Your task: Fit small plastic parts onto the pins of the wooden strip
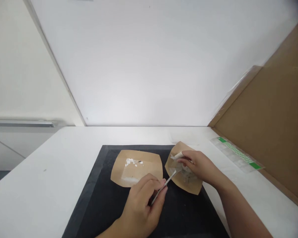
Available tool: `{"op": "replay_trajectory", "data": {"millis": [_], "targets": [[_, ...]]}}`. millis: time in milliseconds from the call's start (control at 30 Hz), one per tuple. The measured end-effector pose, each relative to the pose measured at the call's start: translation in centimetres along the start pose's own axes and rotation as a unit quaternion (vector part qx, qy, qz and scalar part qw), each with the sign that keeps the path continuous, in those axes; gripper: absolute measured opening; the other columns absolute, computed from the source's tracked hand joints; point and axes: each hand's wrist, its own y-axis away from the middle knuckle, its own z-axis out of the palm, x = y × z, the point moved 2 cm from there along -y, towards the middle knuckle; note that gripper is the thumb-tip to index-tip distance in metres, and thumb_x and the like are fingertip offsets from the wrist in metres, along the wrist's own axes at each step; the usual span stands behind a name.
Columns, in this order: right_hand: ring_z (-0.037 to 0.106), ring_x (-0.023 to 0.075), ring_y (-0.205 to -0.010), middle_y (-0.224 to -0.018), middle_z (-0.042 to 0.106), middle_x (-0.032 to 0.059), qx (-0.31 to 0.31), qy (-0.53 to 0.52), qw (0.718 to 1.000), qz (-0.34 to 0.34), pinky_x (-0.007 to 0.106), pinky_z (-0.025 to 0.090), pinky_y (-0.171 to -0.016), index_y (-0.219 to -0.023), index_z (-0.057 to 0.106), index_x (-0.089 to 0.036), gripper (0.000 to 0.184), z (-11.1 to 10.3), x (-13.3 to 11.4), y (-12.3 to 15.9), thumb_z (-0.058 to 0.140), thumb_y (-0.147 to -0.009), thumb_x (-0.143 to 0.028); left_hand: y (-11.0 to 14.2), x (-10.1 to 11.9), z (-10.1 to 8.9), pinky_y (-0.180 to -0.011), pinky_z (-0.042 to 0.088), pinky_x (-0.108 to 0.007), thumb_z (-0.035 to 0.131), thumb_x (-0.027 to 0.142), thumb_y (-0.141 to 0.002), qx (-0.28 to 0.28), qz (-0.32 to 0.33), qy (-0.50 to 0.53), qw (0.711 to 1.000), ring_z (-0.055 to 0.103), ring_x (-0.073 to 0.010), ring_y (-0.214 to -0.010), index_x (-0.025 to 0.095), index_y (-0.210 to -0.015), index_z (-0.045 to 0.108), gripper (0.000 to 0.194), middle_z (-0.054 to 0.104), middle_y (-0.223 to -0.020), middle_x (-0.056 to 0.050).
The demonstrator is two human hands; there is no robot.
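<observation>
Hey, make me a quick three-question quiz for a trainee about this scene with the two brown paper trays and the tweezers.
1. True or false: the left hand holds thin metal tweezers.
2. Which brown paper tray holds the small white pieces?
A. the left tray
B. the right tray
3. Fill in: both trays lie on a ____ mat on the white table.

Key
1. True; the tweezer tips point towards the right tray, where the right hand rests on pale crumpled material.
2. A
3. Black
</observation>
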Motion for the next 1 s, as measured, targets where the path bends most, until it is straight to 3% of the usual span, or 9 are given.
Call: {"op": "replay_trajectory", "data": {"millis": [167,433,600,733,1000], "targets": [[0.064,0.0205,-0.072,-0.077,0.071,0.0015,0.012,-0.024,1.0,-0.004,0.033,0.042,-0.066,-0.076,0.067,-0.024,0.03,-0.1,0.8,0.0,0.052,-0.1,-0.035,-0.2,0.2,-0.2,-0.058,0.046,-0.025,0.059,0.009,-0.098,0.001,0.002,-0.006,1.0,0.059,-0.0155,-0.067,0.018,-0.106,0.066,0.015,0.063,-0.079,-0.006],[0.059,0.0188,-0.068,-0.07,0.064,-0.0001,0.043,-0.032,0.998,-0.023,0.032,0.042,-0.063,-0.068,0.056,-0.023,0.031,-0.7,0.4,0.1,0.062,-0.094,-0.038,0.1,-0.2,-0.1,-0.06,0.045,-0.025,0.058,0.009,-0.099,-0.01,-0.003,-0.013,1.0,0.059,-0.0152,-0.07,0.018,-0.103,0.065,0.012,0.062,-0.08,-0.005],[0.059,0.0186,-0.068,-0.072,0.064,-0.0003,0.035,-0.073,0.997,0.0,0.031,0.044,-0.063,-0.076,0.065,-0.023,0.026,-0.9,0.5,0.3,0.059,-0.096,-0.04,0.1,-0.3,-0.1,-0.058,0.043,-0.024,0.059,0.01,-0.099,-0.016,-0.011,-0.015,1.0,0.058,-0.014,-0.068,0.018,-0.108,0.067,0.014,0.061,-0.081,-0.004],[0.061,0.0193,-0.074,-0.084,0.068,0.0023,0.039,-0.073,0.996,-0.022,0.032,0.048,-0.067,-0.084,0.071,-0.023,0.024,-1.0,0.4,0.2,0.062,-0.095,-0.043,0.0,-0.1,-0.1,-0.059,0.044,-0.024,0.058,0.009,-0.099,-0.013,-0.009,-0.016,1.0,0.059,-0.0142,-0.069,0.018,-0.107,0.067,0.014,0.061,-0.081,-0.004],[0.059,0.0175,-0.069,-0.081,0.067,0.0023,0.08,-0.065,0.994,-0.042,0.031,0.048,-0.064,-0.081,0.066,-0.022,0.029,-1.3,-0.2,0.1,0.064,-0.096,-0.047,-0.1,0.1,-0.1,-0.061,0.045,-0.023,0.059,0.009,-0.099,-0.01,0.002,-0.018,1.0,0.06,-0.0139,-0.07,0.018,-0.105,0.066,0.013,0.063,-0.082,-0.004]]}}
